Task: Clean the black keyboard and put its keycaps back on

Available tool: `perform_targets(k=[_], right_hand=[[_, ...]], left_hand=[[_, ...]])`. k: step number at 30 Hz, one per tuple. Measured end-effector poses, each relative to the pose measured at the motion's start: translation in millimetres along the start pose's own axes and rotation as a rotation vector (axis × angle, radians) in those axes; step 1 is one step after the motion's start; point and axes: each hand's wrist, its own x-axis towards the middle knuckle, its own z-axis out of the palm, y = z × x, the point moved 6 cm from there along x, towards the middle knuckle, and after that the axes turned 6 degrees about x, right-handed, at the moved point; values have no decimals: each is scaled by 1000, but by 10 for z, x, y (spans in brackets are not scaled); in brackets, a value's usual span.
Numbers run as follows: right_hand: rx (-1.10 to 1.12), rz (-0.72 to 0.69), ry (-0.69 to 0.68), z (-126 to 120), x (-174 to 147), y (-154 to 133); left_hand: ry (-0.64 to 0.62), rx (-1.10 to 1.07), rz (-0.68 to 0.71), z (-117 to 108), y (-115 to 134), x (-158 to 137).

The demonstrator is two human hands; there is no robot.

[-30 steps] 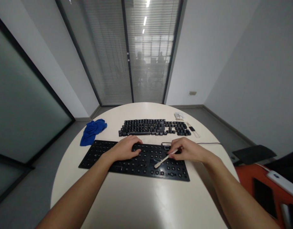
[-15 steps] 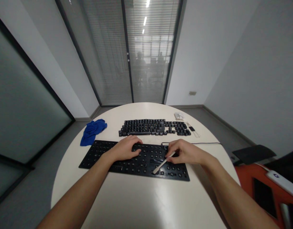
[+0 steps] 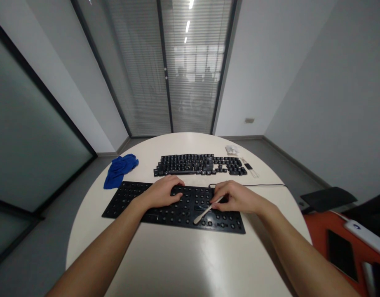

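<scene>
A black keyboard base point(image 3: 184, 225) with its keycaps off lies on the table in front of me, its key posts bare. My left hand point(image 3: 161, 193) rests on the middle of the base, thumb apart from the fingers, which reach toward its far edge. Over the right part of the base, my right hand point(image 3: 231, 197) pinches a white cotton swab point(image 3: 204, 215). The swab slants down to the left, and its thick tip is at the key posts near the base's front edge. Whether the tip touches a post is too small to tell.
Loose black keycaps point(image 3: 186, 163) lie in keyboard order beyond the base. A blue cloth point(image 3: 120, 170) lies at the left. A small clear bag point(image 3: 232, 150), a wire tool with a dark handle point(image 3: 248, 166) and a cable point(image 3: 267, 185) are on the right. An orange chair point(image 3: 320, 235) stands beside the table.
My right hand and the cotton swab have moved slightly left, the tip shifting left along the front row of posts. My left hand has stayed in place on the base.
</scene>
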Motion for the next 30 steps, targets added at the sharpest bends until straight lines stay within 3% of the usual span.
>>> perform_targets(k=[30], right_hand=[[34,163,4,-132,-128,168]], left_hand=[[-3,-4,4,2,-22,-38]])
